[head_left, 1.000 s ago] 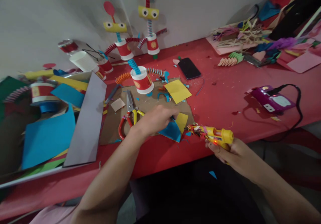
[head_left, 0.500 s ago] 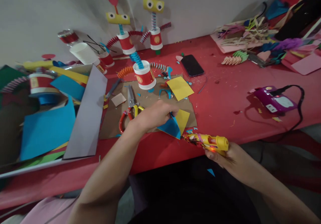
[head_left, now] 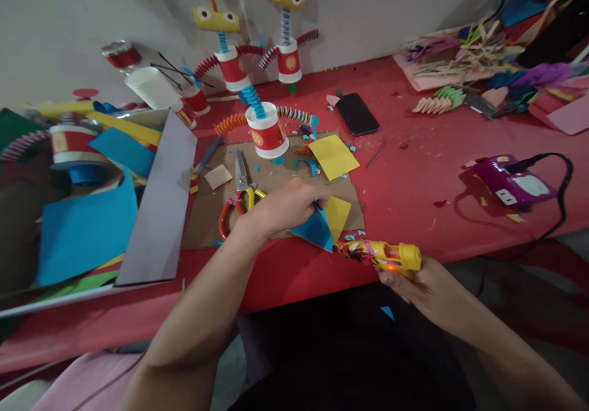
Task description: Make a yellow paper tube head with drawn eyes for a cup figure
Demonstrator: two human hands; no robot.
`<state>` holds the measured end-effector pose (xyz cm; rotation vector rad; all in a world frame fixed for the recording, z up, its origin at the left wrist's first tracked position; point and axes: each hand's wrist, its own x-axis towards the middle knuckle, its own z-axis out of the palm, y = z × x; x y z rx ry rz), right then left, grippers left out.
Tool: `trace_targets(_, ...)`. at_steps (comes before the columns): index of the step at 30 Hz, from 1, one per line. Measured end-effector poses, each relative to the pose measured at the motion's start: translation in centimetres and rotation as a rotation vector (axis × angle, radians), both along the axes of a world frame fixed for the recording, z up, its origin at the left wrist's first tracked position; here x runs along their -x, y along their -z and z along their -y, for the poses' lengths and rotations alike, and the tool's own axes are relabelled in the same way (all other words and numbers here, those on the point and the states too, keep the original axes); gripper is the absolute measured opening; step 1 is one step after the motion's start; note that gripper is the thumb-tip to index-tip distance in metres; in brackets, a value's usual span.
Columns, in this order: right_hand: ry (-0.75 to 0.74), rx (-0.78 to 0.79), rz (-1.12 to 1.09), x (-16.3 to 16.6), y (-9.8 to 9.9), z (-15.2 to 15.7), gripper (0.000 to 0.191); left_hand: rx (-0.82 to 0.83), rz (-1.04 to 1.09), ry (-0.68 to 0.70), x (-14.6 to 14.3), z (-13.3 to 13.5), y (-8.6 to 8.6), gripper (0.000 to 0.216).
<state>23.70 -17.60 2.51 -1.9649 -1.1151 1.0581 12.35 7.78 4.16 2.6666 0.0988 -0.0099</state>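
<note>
My left hand (head_left: 301,202) is closed on a piece of blue paper (head_left: 315,230), its fingers pinching the upper edge. In my right hand (head_left: 411,279) is a yellow glue gun (head_left: 386,254) with a small orange light glowing on it. Its nozzle points left and meets the right corner of the blue paper, though whether they touch I cannot tell. Under that paper lies a yellow paper piece (head_left: 338,215). Scissors (head_left: 239,193) with red and yellow handles rest left of my left hand. Just beyond stands a paper-cup figure (head_left: 267,138) with folded-paper arms.
Cardboard (head_left: 207,221) covers part of the red table, with a yellow square (head_left: 334,156) on it. A phone (head_left: 356,115) lies behind. At right sits a purple power socket (head_left: 510,184) with a black cord. A box (head_left: 151,215) of coloured paper stands left; two finished-looking cup figures (head_left: 232,67) are at the wall.
The view has shifted slightly. My left hand still pinches the blue paper, and the glue gun nozzle has come a little closer to the paper's corner.
</note>
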Motion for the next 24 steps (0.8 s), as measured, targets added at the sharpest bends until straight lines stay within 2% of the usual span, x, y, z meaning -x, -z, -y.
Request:
trace_targets(9, -0.023, 0.013, 0.002, 0.4, 0.3, -0.7, 0.036, 0.1, 0.04, 0.018, 0.0, -1.0, 0.5, 0.036)
trace_targets(14, -0.032, 0.028, 0.039, 0.0, 0.2, -0.2, 0.031, 0.133, 0.018, -0.002, 0.1, -1.1, 0.3, 0.034)
trace_targets(24, -0.026, 0.009, 0.063, -0.2, -0.2, 0.0, 0.027, 0.116, 0.021, -0.004, 0.1, -1.0, 0.4, 0.034)
